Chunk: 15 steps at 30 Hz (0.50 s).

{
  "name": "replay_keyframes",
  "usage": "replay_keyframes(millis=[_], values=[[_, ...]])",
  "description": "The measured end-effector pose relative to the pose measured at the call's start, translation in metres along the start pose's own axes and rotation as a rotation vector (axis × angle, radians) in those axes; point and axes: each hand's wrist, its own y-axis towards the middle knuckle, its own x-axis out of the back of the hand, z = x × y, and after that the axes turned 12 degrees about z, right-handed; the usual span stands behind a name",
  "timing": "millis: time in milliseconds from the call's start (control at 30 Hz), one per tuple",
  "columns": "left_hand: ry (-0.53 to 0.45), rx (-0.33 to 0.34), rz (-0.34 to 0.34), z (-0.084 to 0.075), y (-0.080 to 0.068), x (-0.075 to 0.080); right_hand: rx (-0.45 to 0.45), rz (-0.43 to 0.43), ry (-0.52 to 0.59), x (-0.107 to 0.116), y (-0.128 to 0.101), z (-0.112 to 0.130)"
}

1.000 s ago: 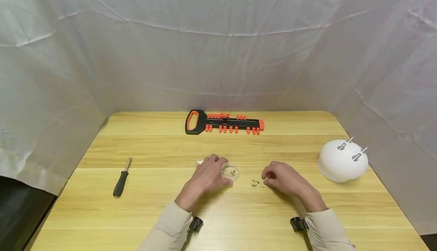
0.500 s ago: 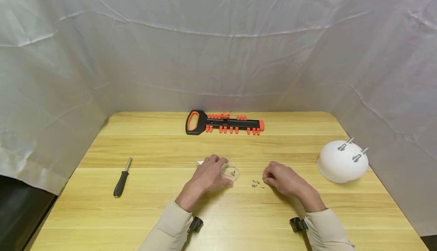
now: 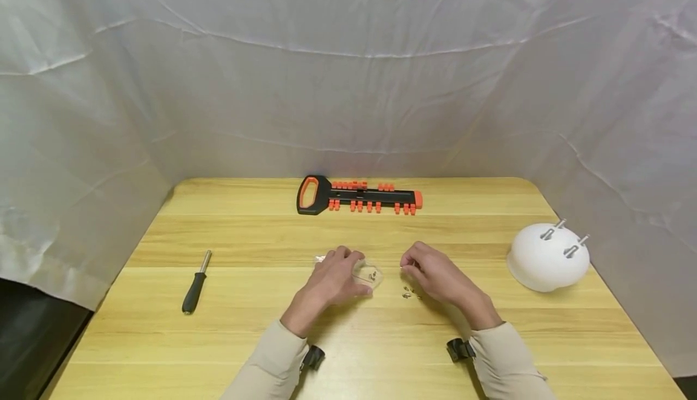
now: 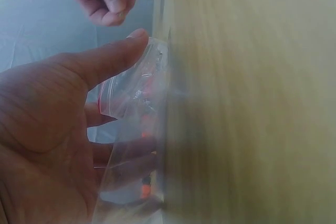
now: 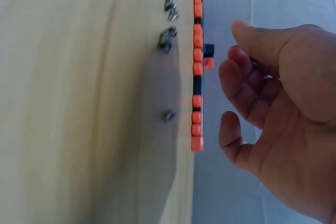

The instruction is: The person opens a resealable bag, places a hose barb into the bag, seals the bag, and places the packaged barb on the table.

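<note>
My left hand holds a clear plastic zip bag on the table, with its thumb near the bag's mouth and the fingers behind the film in the left wrist view. Several small metal pieces lie inside the bag. To the right, my right hand is raised above the table with thumb and index finger together. A tiny bright bit shows at their tips; its shape is mostly hidden. Below that hand, several small shiny metal pieces lie loose on the wood, also seen as metal pieces in the right wrist view.
A black rack with orange clips lies at the table's back. The black-handled screwdriver is at the left. On the right stands a white rounded object with metal prongs on top. Pale curtains enclose the table's back and sides.
My right hand has lifted away from the loose metal pieces and moved left toward the bag, a tiny bright bit at its fingertips. The left hand and bag have stayed in place.
</note>
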Motion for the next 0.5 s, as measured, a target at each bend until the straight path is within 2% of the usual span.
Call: replay_keyframes(millis=[500], values=[[0.031,-0.011,-0.004,-0.001,-0.001,0.001,0.018,0.064,-0.010,-0.015,0.027,0.024]])
